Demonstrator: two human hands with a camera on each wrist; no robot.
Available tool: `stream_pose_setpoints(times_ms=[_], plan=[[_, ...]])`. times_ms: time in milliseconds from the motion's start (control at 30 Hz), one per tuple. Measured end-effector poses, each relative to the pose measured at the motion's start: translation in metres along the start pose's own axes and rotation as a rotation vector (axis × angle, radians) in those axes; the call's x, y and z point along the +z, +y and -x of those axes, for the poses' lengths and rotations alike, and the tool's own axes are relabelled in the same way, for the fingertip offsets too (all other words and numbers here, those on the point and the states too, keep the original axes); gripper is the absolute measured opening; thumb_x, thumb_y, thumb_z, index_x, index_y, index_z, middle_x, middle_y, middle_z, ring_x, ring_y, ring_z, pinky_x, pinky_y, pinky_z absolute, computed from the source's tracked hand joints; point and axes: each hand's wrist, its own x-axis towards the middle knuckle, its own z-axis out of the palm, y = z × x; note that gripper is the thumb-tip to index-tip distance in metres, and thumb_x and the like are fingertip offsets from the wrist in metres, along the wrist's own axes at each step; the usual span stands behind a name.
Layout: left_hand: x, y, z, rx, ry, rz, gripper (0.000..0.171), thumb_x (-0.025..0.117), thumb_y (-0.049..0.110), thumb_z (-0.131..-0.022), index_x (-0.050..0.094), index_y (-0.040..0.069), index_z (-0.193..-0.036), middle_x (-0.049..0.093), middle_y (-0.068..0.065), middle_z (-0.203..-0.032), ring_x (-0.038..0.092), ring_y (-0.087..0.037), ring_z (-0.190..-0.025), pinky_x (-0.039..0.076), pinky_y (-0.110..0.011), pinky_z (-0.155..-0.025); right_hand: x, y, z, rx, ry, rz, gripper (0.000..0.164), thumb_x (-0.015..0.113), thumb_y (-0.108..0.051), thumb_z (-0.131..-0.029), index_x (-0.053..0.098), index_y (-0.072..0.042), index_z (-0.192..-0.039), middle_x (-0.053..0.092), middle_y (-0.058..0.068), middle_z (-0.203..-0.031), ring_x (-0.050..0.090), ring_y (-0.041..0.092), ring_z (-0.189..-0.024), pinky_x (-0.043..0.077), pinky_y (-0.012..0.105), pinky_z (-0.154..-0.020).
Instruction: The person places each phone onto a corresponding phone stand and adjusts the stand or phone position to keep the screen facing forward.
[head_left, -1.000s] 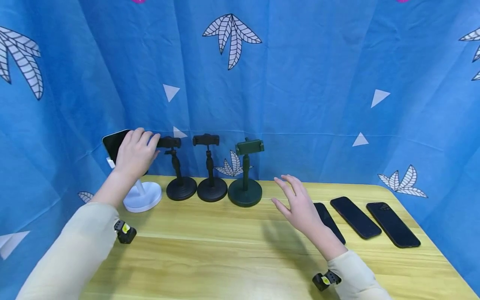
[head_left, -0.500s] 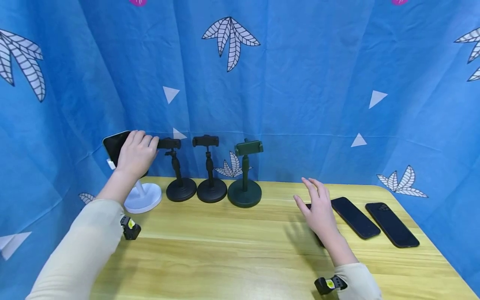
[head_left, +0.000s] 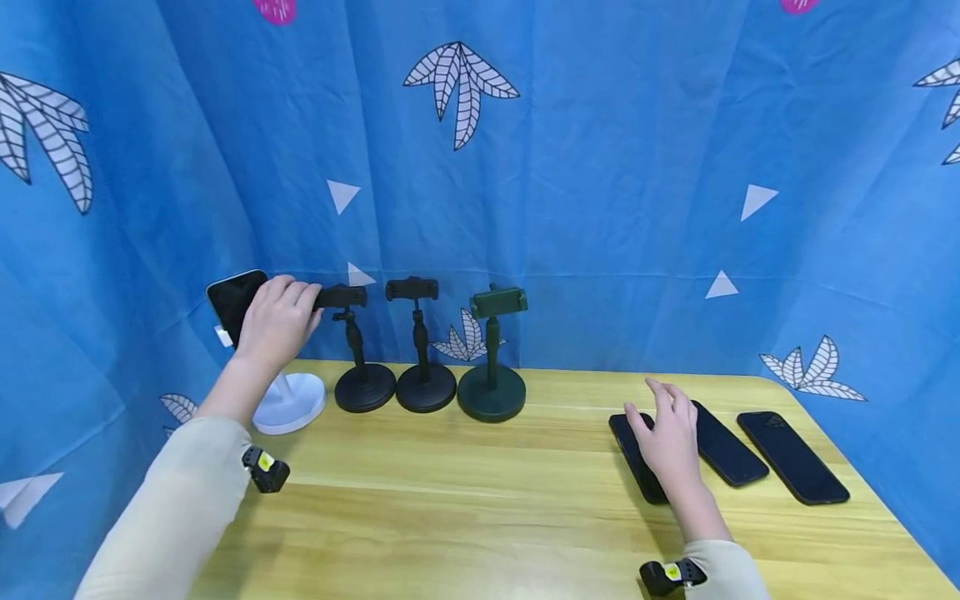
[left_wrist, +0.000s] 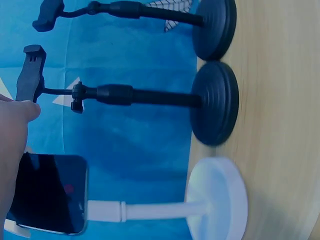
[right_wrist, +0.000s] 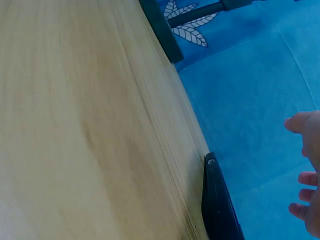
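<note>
In the head view, my left hand (head_left: 273, 321) is at the upper left, gripping the end of the clamp on a black phone stand (head_left: 354, 337). The left wrist view has its thumb (left_wrist: 32, 111) against that clamp. Close beside this hand, a phone (head_left: 234, 300) sits tilted in a white phone stand (head_left: 296, 404); the hand covers part of it. My right hand (head_left: 670, 442), fingers spread and slightly bent, hovers above a dark phone (head_left: 637, 467) on the table. It holds nothing. The right wrist view has only some fingertips and a dark phone's edge (right_wrist: 217, 200).
Right of the held stand are another black phone stand (head_left: 423, 375) and a green phone stand (head_left: 491, 387). Two more dark phones (head_left: 727, 450) (head_left: 795, 458) lie at the right of the wooden table (head_left: 450, 517). A blue curtain (head_left: 615, 208) hangs behind.
My right hand has moved right and lower, from left of the phones to over the leftmost one. The left hand stays at the black stand's clamp.
</note>
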Motion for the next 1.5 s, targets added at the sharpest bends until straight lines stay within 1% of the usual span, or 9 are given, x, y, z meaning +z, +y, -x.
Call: stream_pose_setpoints(times_ms=[233, 367, 500, 633, 733, 833, 1100, 1400, 1500], plan=[[0.008, 0.013, 0.005, -0.142, 0.006, 0.055, 0.038, 0.076, 0.012, -0.084, 0.064, -0.005, -0.116, 0.069, -0.022, -0.106, 0.054, -0.037, -0.105, 0.047, -0.05, -0.096, 0.003, 0.009, -0.002, 0.007, -0.035, 0.046, 0.058, 0.06, -0.033, -0.096, 0.042, -0.006, -0.143, 0.032, 0.027, -0.146, 0.022, 0.05, -0.137, 0.026, 0.064, -0.106], [0.01, 0.019, 0.008, -0.208, 0.027, 0.094, 0.037, 0.075, 0.011, -0.085, 0.065, -0.004, -0.117, 0.069, -0.023, -0.107, 0.052, -0.038, -0.107, 0.045, -0.051, -0.095, 0.007, 0.011, -0.004, 0.002, -0.066, 0.092, 0.058, 0.061, -0.034, -0.095, 0.042, -0.006, -0.144, 0.032, 0.026, -0.146, 0.022, 0.05, -0.137, 0.025, 0.065, -0.106], [0.012, 0.023, 0.008, -0.257, 0.072, 0.131, 0.036, 0.074, 0.009, -0.085, 0.065, -0.004, -0.117, 0.068, -0.022, -0.109, 0.051, -0.038, -0.108, 0.044, -0.051, -0.095, 0.009, 0.011, -0.006, -0.021, -0.131, 0.156, 0.06, 0.061, -0.035, -0.095, 0.041, -0.008, -0.144, 0.029, 0.027, -0.148, 0.02, 0.05, -0.138, 0.023, 0.067, -0.106], [0.015, 0.03, 0.007, -0.323, 0.111, 0.159, 0.035, 0.073, 0.008, -0.086, 0.065, -0.003, -0.118, 0.068, -0.023, -0.111, 0.05, -0.038, -0.11, 0.042, -0.052, -0.097, 0.01, 0.012, -0.007, -0.07, -0.203, 0.213, 0.062, 0.061, -0.037, -0.094, 0.041, -0.008, -0.145, 0.027, 0.028, -0.15, 0.02, 0.05, -0.138, 0.026, 0.069, -0.103], [0.015, 0.035, 0.006, -0.373, 0.119, 0.172, 0.035, 0.072, 0.008, -0.087, 0.065, -0.003, -0.12, 0.067, -0.023, -0.113, 0.049, -0.038, -0.11, 0.041, -0.052, -0.098, 0.011, 0.014, -0.006, -0.087, -0.249, 0.233, 0.063, 0.062, -0.038, -0.093, 0.042, -0.008, -0.145, 0.027, 0.029, -0.15, 0.019, 0.05, -0.139, 0.027, 0.07, -0.103], [0.016, 0.037, 0.005, -0.408, 0.126, 0.181, 0.035, 0.071, 0.008, -0.087, 0.065, -0.003, -0.12, 0.067, -0.024, -0.114, 0.049, -0.039, -0.11, 0.04, -0.053, -0.097, 0.012, 0.015, -0.007, -0.081, -0.296, 0.243, 0.063, 0.062, -0.037, -0.093, 0.043, -0.007, -0.144, 0.027, 0.03, -0.15, 0.019, 0.051, -0.139, 0.028, 0.07, -0.102], [0.017, 0.041, 0.009, -0.451, 0.122, 0.211, 0.037, 0.071, 0.009, -0.088, 0.064, -0.003, -0.121, 0.066, -0.024, -0.115, 0.049, -0.039, -0.11, 0.04, -0.054, -0.098, 0.017, 0.022, -0.005, -0.042, -0.377, 0.252, 0.063, 0.063, -0.035, -0.093, 0.043, -0.006, -0.144, 0.029, 0.032, -0.149, 0.02, 0.054, -0.138, 0.029, 0.072, -0.102], [0.018, 0.041, 0.01, -0.435, 0.14, 0.195, 0.037, 0.072, 0.008, -0.087, 0.064, -0.004, -0.122, 0.067, -0.024, -0.115, 0.049, -0.04, -0.11, 0.041, -0.054, -0.097, 0.019, 0.023, -0.005, 0.011, -0.448, 0.255, 0.062, 0.062, -0.035, -0.093, 0.043, -0.005, -0.144, 0.03, 0.034, -0.148, 0.021, 0.056, -0.137, 0.029, 0.071, -0.103], [0.019, 0.041, 0.011, -0.427, 0.141, 0.197, 0.039, 0.072, 0.007, -0.087, 0.063, -0.004, -0.123, 0.066, -0.024, -0.116, 0.049, -0.04, -0.11, 0.041, -0.054, -0.097, 0.018, 0.023, -0.006, 0.012, -0.45, 0.266, 0.062, 0.062, -0.036, -0.093, 0.043, -0.005, -0.144, 0.031, 0.033, -0.147, 0.023, 0.056, -0.135, 0.03, 0.072, -0.101]])
